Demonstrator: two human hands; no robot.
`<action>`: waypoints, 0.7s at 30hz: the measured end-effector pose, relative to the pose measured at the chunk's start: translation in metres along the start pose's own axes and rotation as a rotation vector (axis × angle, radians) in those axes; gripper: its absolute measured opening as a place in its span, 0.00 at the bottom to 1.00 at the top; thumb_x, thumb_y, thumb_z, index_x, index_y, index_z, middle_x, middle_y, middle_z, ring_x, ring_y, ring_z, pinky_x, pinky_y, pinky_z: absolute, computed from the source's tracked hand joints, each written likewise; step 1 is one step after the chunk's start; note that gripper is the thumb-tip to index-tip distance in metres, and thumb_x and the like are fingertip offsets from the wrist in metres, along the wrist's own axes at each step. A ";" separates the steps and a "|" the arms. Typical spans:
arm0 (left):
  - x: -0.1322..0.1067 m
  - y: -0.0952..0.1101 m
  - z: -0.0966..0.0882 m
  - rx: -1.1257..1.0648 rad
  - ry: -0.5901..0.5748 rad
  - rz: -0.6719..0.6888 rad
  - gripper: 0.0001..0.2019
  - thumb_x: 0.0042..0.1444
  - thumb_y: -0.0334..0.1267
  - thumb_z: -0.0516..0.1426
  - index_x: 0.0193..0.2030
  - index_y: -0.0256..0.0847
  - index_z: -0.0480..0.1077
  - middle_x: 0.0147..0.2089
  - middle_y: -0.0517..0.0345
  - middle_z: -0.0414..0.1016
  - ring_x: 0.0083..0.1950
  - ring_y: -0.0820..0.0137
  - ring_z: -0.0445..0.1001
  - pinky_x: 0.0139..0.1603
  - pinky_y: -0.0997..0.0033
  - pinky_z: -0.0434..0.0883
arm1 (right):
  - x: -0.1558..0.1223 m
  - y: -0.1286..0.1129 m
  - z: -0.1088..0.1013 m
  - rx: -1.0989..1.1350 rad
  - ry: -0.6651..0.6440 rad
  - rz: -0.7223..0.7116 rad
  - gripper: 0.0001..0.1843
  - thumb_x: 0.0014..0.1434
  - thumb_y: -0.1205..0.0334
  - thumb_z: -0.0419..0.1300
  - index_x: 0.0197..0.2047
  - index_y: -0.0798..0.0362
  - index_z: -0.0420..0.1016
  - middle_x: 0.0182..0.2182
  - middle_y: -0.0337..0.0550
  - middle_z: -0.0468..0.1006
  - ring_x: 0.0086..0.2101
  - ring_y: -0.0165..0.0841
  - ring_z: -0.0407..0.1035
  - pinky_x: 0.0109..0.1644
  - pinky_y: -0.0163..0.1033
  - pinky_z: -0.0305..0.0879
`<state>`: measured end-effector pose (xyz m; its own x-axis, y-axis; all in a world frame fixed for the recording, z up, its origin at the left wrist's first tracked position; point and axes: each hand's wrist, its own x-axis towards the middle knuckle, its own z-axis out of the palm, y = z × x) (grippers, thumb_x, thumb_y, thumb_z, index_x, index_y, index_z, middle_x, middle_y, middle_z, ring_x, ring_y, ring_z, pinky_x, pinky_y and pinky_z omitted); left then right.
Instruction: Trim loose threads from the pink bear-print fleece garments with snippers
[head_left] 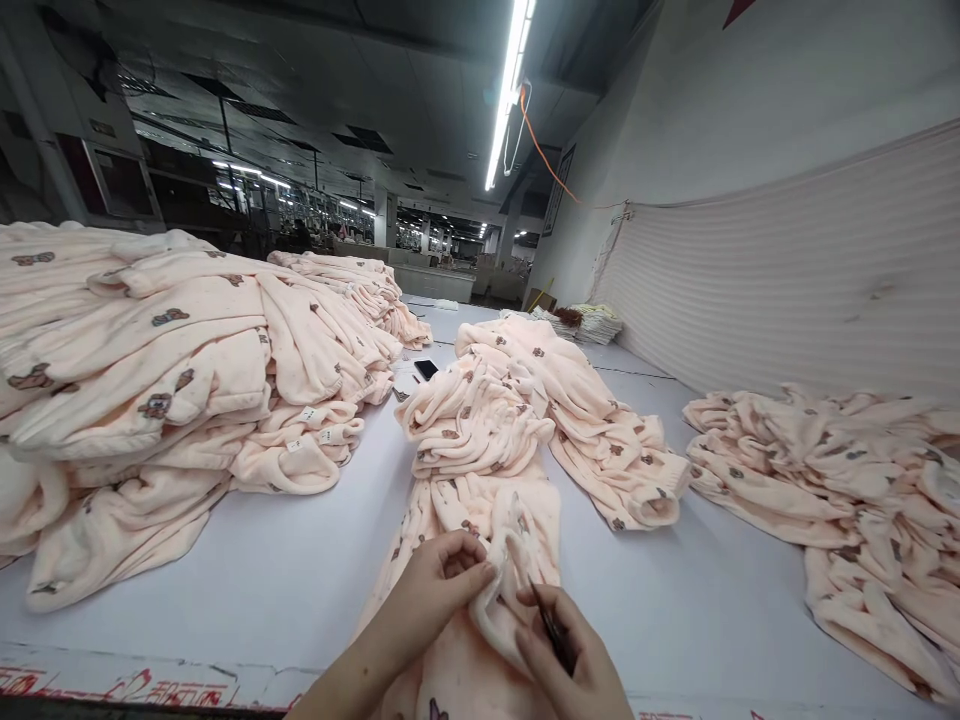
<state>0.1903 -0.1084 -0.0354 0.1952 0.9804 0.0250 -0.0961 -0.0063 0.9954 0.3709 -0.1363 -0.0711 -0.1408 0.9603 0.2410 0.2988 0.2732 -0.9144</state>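
A pale peach plush garment [480, 630] printed with small brown bears lies in front of me, its far end bunched in folds. My left hand [442, 580] pinches a raised fold of it between thumb and fingers. Close by on the right, my right hand [566, 650] is closed around dark, slim thread snips [553, 625], the pointed tip up against the fold. Most of the snips is hidden in the palm, so whether the blades are apart cannot be seen.
Large heaps of similar garments [172, 350] cover the table's left side. Another garment [600, 420] lies just beyond, and a loose pile [847, 500] sits at right. A phone [426, 369] rests mid-table [720, 590]. Folded cloths [598, 323] stand by the wall sheet [787, 260].
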 end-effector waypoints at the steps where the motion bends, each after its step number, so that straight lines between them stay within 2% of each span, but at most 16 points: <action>1: 0.001 0.001 0.000 0.000 0.003 0.003 0.07 0.51 0.39 0.60 0.30 0.37 0.70 0.27 0.64 0.67 0.30 0.73 0.64 0.32 0.75 0.60 | -0.004 0.002 0.005 -0.017 -0.012 -0.018 0.21 0.58 0.42 0.55 0.40 0.52 0.72 0.23 0.35 0.68 0.24 0.30 0.65 0.28 0.31 0.62; 3: 0.004 0.000 0.002 -0.018 0.017 -0.001 0.08 0.51 0.39 0.60 0.29 0.37 0.67 0.26 0.66 0.64 0.29 0.75 0.62 0.30 0.75 0.59 | -0.012 0.004 0.015 -0.093 -0.025 -0.083 0.18 0.58 0.45 0.54 0.39 0.51 0.72 0.21 0.34 0.67 0.23 0.29 0.63 0.26 0.31 0.60; 6: 0.006 0.000 0.005 -0.038 0.045 0.009 0.09 0.51 0.39 0.60 0.29 0.38 0.65 0.25 0.67 0.62 0.28 0.76 0.60 0.29 0.76 0.57 | -0.025 0.009 0.032 -0.270 -0.064 -0.168 0.16 0.52 0.49 0.60 0.40 0.49 0.72 0.25 0.36 0.73 0.25 0.31 0.67 0.30 0.32 0.62; 8: 0.003 0.006 0.005 -0.039 0.051 0.027 0.09 0.50 0.38 0.61 0.28 0.38 0.64 0.25 0.67 0.62 0.28 0.76 0.60 0.29 0.75 0.57 | -0.031 0.014 0.039 -0.401 -0.105 -0.179 0.13 0.49 0.53 0.63 0.39 0.46 0.72 0.26 0.35 0.75 0.25 0.31 0.69 0.30 0.32 0.63; 10: -0.004 0.017 -0.002 -0.041 0.048 0.057 0.09 0.49 0.38 0.62 0.27 0.38 0.65 0.25 0.65 0.65 0.29 0.74 0.63 0.32 0.75 0.60 | -0.033 0.015 0.040 -0.478 -0.118 -0.201 0.06 0.51 0.57 0.61 0.34 0.47 0.73 0.24 0.36 0.75 0.24 0.31 0.68 0.28 0.32 0.62; 11: -0.010 0.024 -0.008 -0.052 0.058 0.080 0.09 0.50 0.39 0.61 0.28 0.38 0.65 0.26 0.65 0.66 0.30 0.74 0.65 0.33 0.74 0.62 | -0.031 0.014 0.038 -0.470 -0.113 -0.224 0.04 0.53 0.58 0.59 0.31 0.48 0.72 0.24 0.37 0.74 0.25 0.31 0.68 0.28 0.32 0.62; 13: -0.024 0.035 -0.024 -0.094 0.136 0.139 0.09 0.53 0.40 0.59 0.29 0.40 0.64 0.26 0.65 0.68 0.30 0.73 0.67 0.36 0.73 0.64 | -0.025 0.007 0.031 -0.347 -0.100 -0.235 0.08 0.57 0.56 0.56 0.29 0.50 0.71 0.26 0.39 0.72 0.27 0.32 0.67 0.30 0.33 0.62; 15: -0.039 0.040 -0.039 -0.078 0.281 0.170 0.10 0.56 0.43 0.58 0.30 0.41 0.62 0.25 0.67 0.67 0.29 0.74 0.67 0.36 0.74 0.64 | -0.016 -0.002 0.024 -0.161 -0.097 -0.154 0.13 0.60 0.52 0.53 0.29 0.51 0.69 0.25 0.38 0.70 0.26 0.31 0.66 0.30 0.33 0.61; 17: -0.054 0.034 -0.046 0.052 0.343 0.096 0.13 0.58 0.48 0.55 0.31 0.41 0.62 0.22 0.68 0.64 0.26 0.75 0.64 0.32 0.75 0.63 | -0.010 -0.008 0.021 0.001 -0.094 -0.046 0.16 0.61 0.49 0.53 0.29 0.51 0.69 0.23 0.36 0.68 0.26 0.30 0.64 0.29 0.32 0.60; 19: -0.065 0.021 -0.039 0.242 0.222 -0.037 0.15 0.58 0.50 0.51 0.30 0.41 0.64 0.21 0.67 0.63 0.24 0.73 0.64 0.28 0.74 0.62 | -0.007 -0.010 0.021 0.118 -0.091 0.031 0.18 0.60 0.47 0.55 0.29 0.52 0.69 0.24 0.36 0.67 0.27 0.30 0.63 0.31 0.32 0.60; 21: -0.071 0.004 -0.021 0.410 0.045 -0.115 0.12 0.54 0.47 0.55 0.32 0.39 0.67 0.26 0.63 0.68 0.28 0.70 0.66 0.30 0.73 0.62 | -0.007 -0.008 0.022 0.188 -0.091 0.064 0.18 0.60 0.46 0.56 0.30 0.53 0.68 0.26 0.38 0.68 0.30 0.32 0.64 0.34 0.33 0.62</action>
<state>0.1557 -0.1741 -0.0348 0.1381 0.9869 -0.0836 0.3212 0.0352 0.9464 0.3489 -0.1464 -0.0727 -0.2142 0.9639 0.1581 0.1300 0.1886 -0.9734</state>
